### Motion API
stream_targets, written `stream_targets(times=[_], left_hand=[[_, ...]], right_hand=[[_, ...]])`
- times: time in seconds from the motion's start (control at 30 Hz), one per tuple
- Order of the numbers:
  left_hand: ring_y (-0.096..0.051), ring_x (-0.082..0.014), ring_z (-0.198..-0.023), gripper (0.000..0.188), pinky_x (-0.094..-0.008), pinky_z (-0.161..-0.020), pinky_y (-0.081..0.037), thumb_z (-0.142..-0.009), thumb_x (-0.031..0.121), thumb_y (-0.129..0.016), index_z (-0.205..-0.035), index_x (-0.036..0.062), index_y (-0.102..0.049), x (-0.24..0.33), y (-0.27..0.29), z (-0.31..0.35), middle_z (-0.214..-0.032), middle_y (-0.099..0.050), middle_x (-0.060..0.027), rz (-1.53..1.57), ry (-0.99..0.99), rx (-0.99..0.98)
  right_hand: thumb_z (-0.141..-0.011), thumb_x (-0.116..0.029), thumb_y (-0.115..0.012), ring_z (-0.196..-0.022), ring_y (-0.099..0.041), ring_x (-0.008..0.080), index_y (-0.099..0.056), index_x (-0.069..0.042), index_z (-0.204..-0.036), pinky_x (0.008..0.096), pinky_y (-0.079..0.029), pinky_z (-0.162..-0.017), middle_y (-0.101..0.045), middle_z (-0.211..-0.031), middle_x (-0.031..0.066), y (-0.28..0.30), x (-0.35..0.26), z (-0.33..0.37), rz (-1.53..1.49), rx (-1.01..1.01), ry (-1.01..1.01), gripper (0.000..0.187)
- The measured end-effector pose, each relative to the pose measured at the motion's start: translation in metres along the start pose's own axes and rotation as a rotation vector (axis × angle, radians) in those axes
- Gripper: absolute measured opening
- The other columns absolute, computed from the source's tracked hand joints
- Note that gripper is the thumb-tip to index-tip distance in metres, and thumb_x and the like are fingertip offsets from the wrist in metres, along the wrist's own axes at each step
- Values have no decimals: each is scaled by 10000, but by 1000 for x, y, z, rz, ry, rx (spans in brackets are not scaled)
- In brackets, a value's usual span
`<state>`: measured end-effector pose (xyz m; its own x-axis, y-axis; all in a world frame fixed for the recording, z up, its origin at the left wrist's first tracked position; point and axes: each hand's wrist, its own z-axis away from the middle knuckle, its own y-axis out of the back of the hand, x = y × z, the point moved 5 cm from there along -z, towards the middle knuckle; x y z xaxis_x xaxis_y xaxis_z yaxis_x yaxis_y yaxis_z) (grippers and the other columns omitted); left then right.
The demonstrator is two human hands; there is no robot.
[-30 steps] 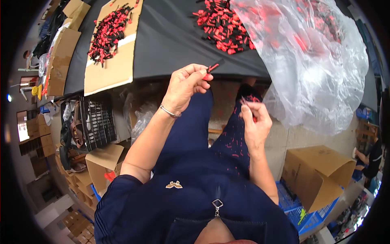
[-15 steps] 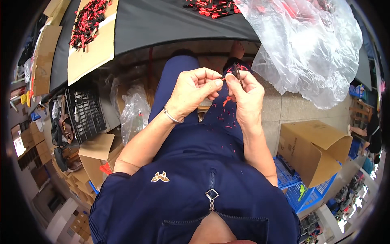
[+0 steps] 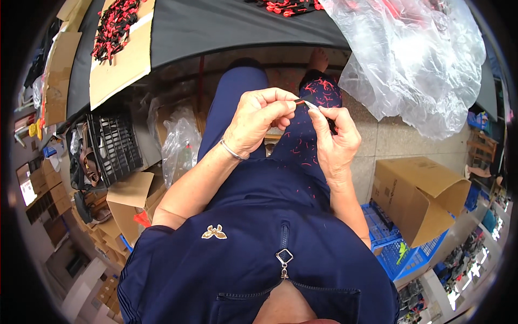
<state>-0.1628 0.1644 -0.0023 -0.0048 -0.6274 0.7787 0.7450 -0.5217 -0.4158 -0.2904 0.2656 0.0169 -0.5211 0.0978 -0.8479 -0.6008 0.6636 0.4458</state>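
Above my lap, my left hand (image 3: 253, 121) pinches a small black-and-red piece (image 3: 300, 101) between thumb and forefinger; most of it is hidden by the fingers. Close to its right end is the pale pointed metal tip (image 3: 311, 105) of a small cutting tool. My right hand (image 3: 338, 139) is closed on that tool, whose body is mostly covered by thumb and fingers; it looks like thread snips. Short red thread scraps (image 3: 326, 93) lie scattered over my dark blue right trouser leg (image 3: 295, 148), thickest near the knee.
A black-covered table (image 3: 232, 27) stands ahead, with a cardboard sheet (image 3: 121, 78) bearing a heap of red-and-black pieces (image 3: 116, 27). Clear plastic sheeting (image 3: 410, 70) hangs over its right edge. An open carton (image 3: 413, 189) rests on a blue crate (image 3: 413, 259); a black crate (image 3: 114, 146) is left.
My right hand has turned and moved slightly right, baring the tool's pale tip beside the piece. A red bit that hung below the right fingers no longer shows. My left hand has barely moved.
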Motion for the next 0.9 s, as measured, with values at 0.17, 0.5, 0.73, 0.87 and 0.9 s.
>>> stream_targets(times=[0.17,0.5,0.73,0.87,0.9], left_hand=[[-538,-48,-606,139,-176,-574,-454,-845,105,-619,-941,8,-641,-2,1,-3,-727,-599,-4,-21,-5,13],[-542,-65,-598,136,-192,-574,-456,-835,120,-626,-917,11,-637,-10,8,-9,-710,-593,-6,63,63,6],[-573,-71,-667,120,-201,-616,-471,-825,59,-652,-928,-2,-665,-14,6,-9,-780,-642,-33,-321,-92,52],[-627,-95,-703,153,-231,-631,-496,-782,17,-682,-935,7,-688,4,-10,2,-823,-684,-60,-841,-530,111],[-633,-97,-693,172,-235,-620,-497,-771,17,-687,-943,17,-693,7,-15,6,-824,-688,-68,-980,-707,129]], right_hand=[[-757,-84,-744,-630,-597,180,-630,-14,-821,283,-474,-593,-632,-722,83,-3,2,0,-17,-39,-53,148],[-773,-86,-738,-636,-591,127,-634,-1,-844,248,-471,-599,-637,-731,66,-7,13,0,-160,-12,-140,151],[-821,-102,-709,-682,-549,42,-593,3,-927,190,-438,-611,-632,-760,21,-17,32,-2,-444,-114,-466,189],[-838,-49,-667,-711,-566,55,-545,21,-1028,184,-446,-626,-626,-787,51,-28,31,-8,-624,-171,-558,236],[-838,-49,-667,-711,-566,55,-545,21,-1028,184,-446,-626,-626,-787,51,-29,33,-9,-625,-171,-560,236]])
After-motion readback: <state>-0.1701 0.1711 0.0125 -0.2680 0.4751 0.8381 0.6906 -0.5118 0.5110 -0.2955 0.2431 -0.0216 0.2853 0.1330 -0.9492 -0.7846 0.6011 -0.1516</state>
